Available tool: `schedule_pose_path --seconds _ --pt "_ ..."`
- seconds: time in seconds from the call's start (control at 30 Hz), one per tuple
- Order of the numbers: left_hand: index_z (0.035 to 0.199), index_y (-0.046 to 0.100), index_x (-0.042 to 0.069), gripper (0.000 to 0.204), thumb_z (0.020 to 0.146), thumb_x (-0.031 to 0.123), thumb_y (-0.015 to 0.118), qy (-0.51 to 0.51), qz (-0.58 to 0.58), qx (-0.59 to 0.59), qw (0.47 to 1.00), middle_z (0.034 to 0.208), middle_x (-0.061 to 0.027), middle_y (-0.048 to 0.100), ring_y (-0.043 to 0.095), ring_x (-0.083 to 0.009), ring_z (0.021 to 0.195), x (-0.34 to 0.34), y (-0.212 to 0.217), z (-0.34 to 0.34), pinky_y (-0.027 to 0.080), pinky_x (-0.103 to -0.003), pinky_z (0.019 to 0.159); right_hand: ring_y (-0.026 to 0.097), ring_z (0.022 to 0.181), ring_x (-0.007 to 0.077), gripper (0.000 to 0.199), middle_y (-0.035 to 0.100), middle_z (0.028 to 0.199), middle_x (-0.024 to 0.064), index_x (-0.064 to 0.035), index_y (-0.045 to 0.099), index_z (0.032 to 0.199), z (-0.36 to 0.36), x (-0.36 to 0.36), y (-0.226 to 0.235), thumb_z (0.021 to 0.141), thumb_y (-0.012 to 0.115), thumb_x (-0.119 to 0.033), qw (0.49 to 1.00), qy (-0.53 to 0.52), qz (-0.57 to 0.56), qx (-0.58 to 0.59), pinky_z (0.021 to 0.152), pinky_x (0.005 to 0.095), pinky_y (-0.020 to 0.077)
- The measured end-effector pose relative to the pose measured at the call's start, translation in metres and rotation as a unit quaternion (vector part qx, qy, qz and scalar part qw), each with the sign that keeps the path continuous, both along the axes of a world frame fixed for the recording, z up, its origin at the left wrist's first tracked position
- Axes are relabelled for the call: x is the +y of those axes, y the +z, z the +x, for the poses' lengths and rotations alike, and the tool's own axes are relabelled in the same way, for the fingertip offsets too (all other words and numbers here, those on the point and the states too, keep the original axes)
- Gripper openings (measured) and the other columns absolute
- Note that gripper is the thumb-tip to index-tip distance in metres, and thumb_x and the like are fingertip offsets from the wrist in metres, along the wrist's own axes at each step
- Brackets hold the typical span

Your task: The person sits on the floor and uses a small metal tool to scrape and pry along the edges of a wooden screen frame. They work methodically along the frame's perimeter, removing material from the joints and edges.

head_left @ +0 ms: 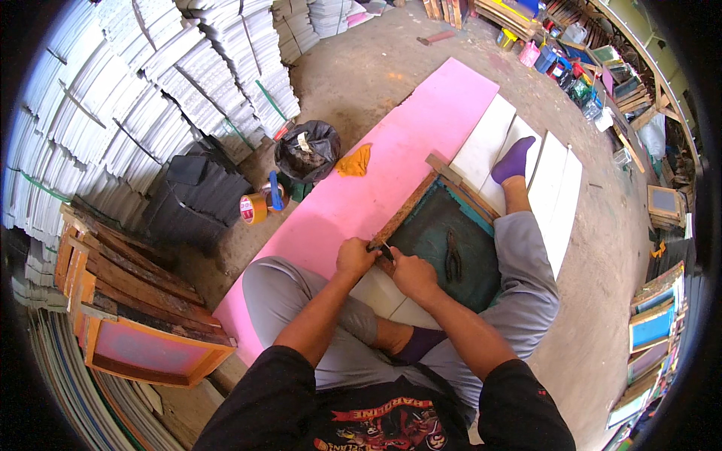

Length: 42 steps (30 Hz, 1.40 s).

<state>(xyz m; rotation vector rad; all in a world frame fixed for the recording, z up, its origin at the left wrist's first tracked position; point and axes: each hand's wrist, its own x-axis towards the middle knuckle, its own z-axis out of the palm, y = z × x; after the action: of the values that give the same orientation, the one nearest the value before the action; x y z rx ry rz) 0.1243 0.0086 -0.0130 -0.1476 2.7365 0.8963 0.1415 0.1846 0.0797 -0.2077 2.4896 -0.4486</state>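
Between my legs lies a wooden screen-printing frame with dark green mesh, tilted on the boards. My left hand is closed at the frame's left side rail, its fingertips against a small dark thing I cannot make out. Close beside it, my right hand is shut around a slim dark-handled tool, its thin tip touching or nearly touching the rail. The tool's exact kind is hidden by my fingers. A pair of dark pliers rests on the mesh, to the right of my right hand.
Under me are a long pink board and white boards. Left stand an orange cloth, a black-bagged bin, tape rolls and stacked wooden frames. White sheet stacks rise behind. Cans and frames line the right.
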Motion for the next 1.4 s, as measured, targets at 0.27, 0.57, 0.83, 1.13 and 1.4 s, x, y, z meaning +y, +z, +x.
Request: schedule_pose_path --seconds 0.27,0.57,0.83,1.13,1.4 --pt "0.092 0.078 0.002 0.040 0.079 0.040 0.082 -0.001 0.009 0.007 1.000 0.082 -0.0231 0.071 0.071 -0.0405 0.080 0.002 -0.004 -0.002 0.056 -0.049 0.077 0.069 0.106 0.0444 0.046 0.072 0.112 0.0241 -0.0148 0.053 0.149 0.013 0.004 -0.030 0.104 0.050 -0.024 0.998 -0.049 -0.025 0.011 0.093 0.0539 0.0537" --pt "0.093 0.077 0.002 0.041 0.081 0.041 0.082 0.014 0.018 -0.005 1.000 0.084 -0.0223 0.072 0.072 -0.0415 0.081 0.002 -0.001 0.003 0.057 -0.051 0.075 0.069 0.096 0.0498 0.044 0.072 0.108 0.0275 -0.0120 0.057 0.146 0.025 -0.001 -0.047 0.102 0.052 -0.021 0.990 -0.098 -0.086 0.051 0.088 0.0565 0.0544" --pt "0.094 0.077 0.002 0.035 0.081 0.033 0.083 0.002 0.005 -0.027 1.000 0.086 -0.0238 0.071 0.071 -0.0426 0.085 0.007 0.017 0.000 0.056 -0.051 0.076 0.069 0.087 0.0513 0.046 0.073 0.098 0.0283 -0.0153 0.054 0.149 0.025 0.004 -0.076 0.104 0.049 -0.024 0.964 -0.154 -0.211 0.046 0.083 0.0583 0.0549" --pt "0.096 0.078 0.004 0.035 0.079 0.034 0.084 0.013 0.020 -0.085 0.996 0.087 -0.0232 0.071 0.071 -0.0416 0.087 0.008 0.019 -0.004 0.056 -0.051 0.078 0.068 0.097 0.0491 0.044 0.073 0.106 0.0244 -0.0153 0.060 0.144 0.024 0.006 -0.082 0.101 0.057 -0.023 0.898 -0.281 -0.335 -0.047 0.088 0.0555 0.0539" --pt "0.094 0.078 0.002 0.038 0.076 0.035 0.085 0.032 0.066 -0.060 0.996 0.084 -0.0243 0.071 0.070 -0.0420 0.084 -0.001 0.010 0.001 0.054 -0.050 0.076 0.052 0.058 0.0091 0.042 0.058 0.074 -0.0017 -0.0164 0.062 0.144 0.018 0.020 -0.103 0.105 0.061 -0.033 0.893 -0.246 -0.372 -0.064 0.053 0.0266 0.0448"
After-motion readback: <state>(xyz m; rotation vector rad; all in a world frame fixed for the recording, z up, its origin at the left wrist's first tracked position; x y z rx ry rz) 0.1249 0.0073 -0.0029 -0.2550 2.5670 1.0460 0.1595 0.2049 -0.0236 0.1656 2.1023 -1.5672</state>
